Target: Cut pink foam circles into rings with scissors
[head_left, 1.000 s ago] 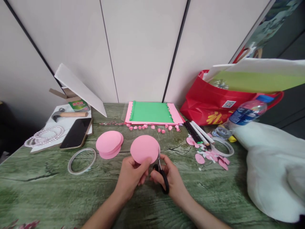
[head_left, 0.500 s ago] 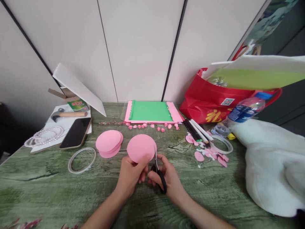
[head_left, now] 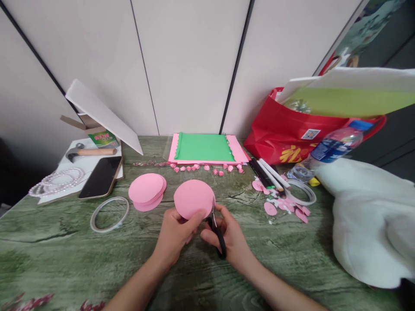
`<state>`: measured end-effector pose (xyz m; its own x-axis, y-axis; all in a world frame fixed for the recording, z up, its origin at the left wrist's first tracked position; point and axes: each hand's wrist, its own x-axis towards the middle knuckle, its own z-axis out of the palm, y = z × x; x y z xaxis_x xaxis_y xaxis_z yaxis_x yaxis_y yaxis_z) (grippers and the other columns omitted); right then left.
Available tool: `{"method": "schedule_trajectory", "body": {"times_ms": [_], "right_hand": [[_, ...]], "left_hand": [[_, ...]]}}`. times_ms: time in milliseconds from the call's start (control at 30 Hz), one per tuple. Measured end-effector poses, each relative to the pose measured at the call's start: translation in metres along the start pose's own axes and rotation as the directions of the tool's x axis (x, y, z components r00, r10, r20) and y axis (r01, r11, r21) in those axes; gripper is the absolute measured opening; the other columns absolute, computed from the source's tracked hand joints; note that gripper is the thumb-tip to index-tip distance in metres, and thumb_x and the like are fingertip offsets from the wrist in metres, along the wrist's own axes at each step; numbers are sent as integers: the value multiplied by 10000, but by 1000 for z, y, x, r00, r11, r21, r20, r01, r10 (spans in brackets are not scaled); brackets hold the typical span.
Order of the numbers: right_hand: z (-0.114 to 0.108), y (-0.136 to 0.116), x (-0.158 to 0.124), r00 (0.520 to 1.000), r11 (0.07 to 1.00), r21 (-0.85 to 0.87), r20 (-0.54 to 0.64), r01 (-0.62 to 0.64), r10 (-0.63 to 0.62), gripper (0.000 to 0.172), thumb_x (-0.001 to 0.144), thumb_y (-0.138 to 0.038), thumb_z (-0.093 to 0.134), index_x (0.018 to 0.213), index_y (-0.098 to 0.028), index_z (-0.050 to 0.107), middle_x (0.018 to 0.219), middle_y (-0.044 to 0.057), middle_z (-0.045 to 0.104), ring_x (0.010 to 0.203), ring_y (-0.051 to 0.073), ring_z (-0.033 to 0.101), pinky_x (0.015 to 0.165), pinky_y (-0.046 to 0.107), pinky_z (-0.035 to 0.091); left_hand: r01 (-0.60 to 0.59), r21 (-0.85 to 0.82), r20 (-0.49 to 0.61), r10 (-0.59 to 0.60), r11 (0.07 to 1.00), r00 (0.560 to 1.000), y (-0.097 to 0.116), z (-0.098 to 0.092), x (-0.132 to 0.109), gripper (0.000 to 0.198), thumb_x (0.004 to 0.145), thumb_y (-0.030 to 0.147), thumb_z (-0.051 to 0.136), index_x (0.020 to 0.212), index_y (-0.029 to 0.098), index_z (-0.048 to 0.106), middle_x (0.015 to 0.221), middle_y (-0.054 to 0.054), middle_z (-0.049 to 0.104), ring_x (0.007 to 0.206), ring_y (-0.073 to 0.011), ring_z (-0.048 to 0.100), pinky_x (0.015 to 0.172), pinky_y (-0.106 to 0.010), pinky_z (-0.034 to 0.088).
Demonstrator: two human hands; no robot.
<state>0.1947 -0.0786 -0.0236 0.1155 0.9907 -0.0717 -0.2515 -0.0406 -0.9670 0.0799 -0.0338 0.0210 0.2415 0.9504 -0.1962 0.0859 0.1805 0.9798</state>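
A round pink paper disc (head_left: 193, 196) is pinched by its lower edge between the thumb and fingers of my left hand (head_left: 177, 233). My right hand (head_left: 228, 235) grips black-handled scissors (head_left: 218, 237), with fingers in the loops. The scissor blades lie along the disc's right edge, pointing away from me. To the left of the disc, a loose stack of similar pink paper circles (head_left: 146, 188) rests on the table. Pink paper scraps (head_left: 270, 209) are strewn at the right, beside several pens.
Green and pink paper sheets (head_left: 204, 147) lie at the back, with small pink rolled pieces before them. Tape rolls (head_left: 94, 222), a phone (head_left: 101, 177), hammer (head_left: 97, 152) and beads are at left. At right stand a red bag (head_left: 275, 129), bottle (head_left: 337, 144) and white plush object (head_left: 363, 233).
The scissor blades look closer together along the disc's right edge. Both hands keep their holds, and the whole view has shifted slightly.
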Motion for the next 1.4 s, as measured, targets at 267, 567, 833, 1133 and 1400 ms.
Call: {"method": "schedule_trajectory", "body": {"times_ms": [267, 567, 833, 1133, 1400], "right_hand": [[1, -3, -2, 998, 998, -39, -39, -52, 50, 577, 557, -459, 751, 968, -225, 422, 522, -88, 509, 419, 89, 431, 426, 208, 332], [2, -8, -2, 995, 992, -81, -23, -95, 94, 599, 546, -460, 738, 972, -211, 399, 489, -72, 544, 385, 101, 441, 398, 205, 327], [0, -4, -3, 1000, 999, 36, 24, -3, 2, 626, 552, -417, 778, 1006, -217, 396, 584, -77, 501, 519, 106, 457, 516, 223, 358], [0, -2, -2, 1000, 999, 48, 21, 8, -9, 644, 533, -464, 781, 997, -224, 405, 593, -67, 498, 536, 118, 454, 520, 232, 346], [1, -8, -2, 999, 999, 33, 13, -38, 38, 599, 538, -395, 778, 973, -223, 405, 543, -96, 467, 461, 79, 383, 453, 196, 313]], "left_hand": [[8, -30, -9, -8, 1000, 1000, -1, -2, 2, 350, 623, 348, 670, 433, 140, 463, 353, 76, 335, 349, -28, 247, 356, -181, 157], [35, -41, 121, -30, 999, 992, -4, -3, 2, 412, 721, 433, 589, 452, 136, 494, 358, 36, 432, 276, -45, 338, 302, -177, 192], [4, 35, 93, -7, 999, 996, -4, -5, 2, 389, 670, 359, 642, 407, 129, 471, 339, 51, 405, 281, -22, 291, 308, -165, 163], [13, 43, 124, -18, 999, 992, -2, -6, 3, 383, 674, 366, 627, 410, 133, 477, 330, 58, 395, 275, -21, 278, 304, -167, 154], [-6, 42, 98, 2, 999, 995, -4, -8, 3, 400, 676, 375, 632, 406, 134, 460, 334, 58, 387, 280, -20, 277, 310, -169, 152]]}}
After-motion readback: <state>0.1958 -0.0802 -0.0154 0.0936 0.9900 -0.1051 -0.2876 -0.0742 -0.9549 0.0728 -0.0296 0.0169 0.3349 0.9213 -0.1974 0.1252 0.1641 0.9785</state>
